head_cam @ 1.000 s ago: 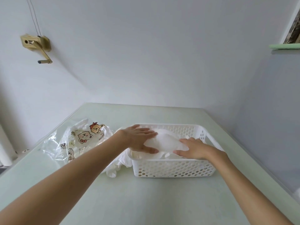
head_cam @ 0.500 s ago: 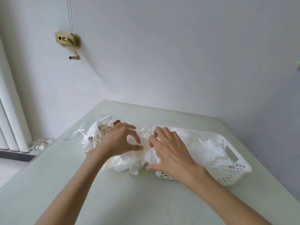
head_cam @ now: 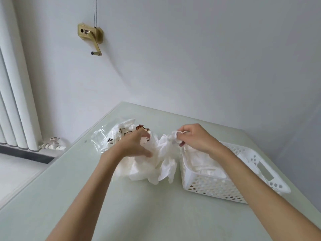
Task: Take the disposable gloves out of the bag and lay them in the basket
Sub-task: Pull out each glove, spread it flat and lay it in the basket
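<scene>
Just left of the basket (head_cam: pixel 217 186), the right hand (head_cam: pixel 194 138) pinches the cuff of a glove (head_cam: pixel 167 162), lifting it off the loose pile of gloves (head_cam: pixel 140 169), likely to separate one. The left hand (head_cam: pixel 133 146), fingers curled, presses the bag (head_cam: pixel 111 138) and pile to the surface (head_cam: pixel 121 214), probably steadying them. More gloves already lie in the basket.

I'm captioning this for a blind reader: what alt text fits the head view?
A person's right hand pinches a white disposable glove up beside a white basket, while the left hand rests on the glove pile at a clear printed bag.
</scene>
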Tool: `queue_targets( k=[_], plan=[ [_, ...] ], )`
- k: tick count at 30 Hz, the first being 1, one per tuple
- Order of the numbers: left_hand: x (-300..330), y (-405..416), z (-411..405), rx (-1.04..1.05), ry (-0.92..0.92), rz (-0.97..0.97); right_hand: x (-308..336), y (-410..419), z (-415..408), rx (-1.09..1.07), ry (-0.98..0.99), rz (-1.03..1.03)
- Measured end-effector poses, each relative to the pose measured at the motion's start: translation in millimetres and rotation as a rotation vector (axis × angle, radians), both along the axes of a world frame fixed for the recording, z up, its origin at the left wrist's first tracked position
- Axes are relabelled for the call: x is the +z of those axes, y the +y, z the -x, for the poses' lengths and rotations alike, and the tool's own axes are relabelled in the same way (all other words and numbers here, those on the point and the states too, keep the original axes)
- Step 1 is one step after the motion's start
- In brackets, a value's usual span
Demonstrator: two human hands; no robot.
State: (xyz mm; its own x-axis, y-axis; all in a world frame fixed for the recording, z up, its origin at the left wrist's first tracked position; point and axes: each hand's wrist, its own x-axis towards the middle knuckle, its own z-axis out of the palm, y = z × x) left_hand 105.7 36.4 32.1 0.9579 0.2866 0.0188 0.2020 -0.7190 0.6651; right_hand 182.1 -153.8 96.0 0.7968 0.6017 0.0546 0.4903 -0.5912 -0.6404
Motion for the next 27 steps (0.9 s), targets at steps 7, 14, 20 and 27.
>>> queue_targets(
  k=[7, 14, 20, 27],
  plan=[
    [22, -3, 3, -0.101, -0.369, 0.160, 8, 39, 1, -0.001, 0.121, -0.111],
    [10, 26, 9, 0.308, -0.410, 0.332, 7, 24, 11, 0.156, -0.190, 0.592],
    [20, 42, 22, 0.279, -0.622, 0.600, -19, 46, 0, 0.344, -0.230, 0.548],
    [40, 25, 24, 0.150, -0.655, 0.613, 21, 51, 0, 0.216, 0.308, -0.306]
  ],
)
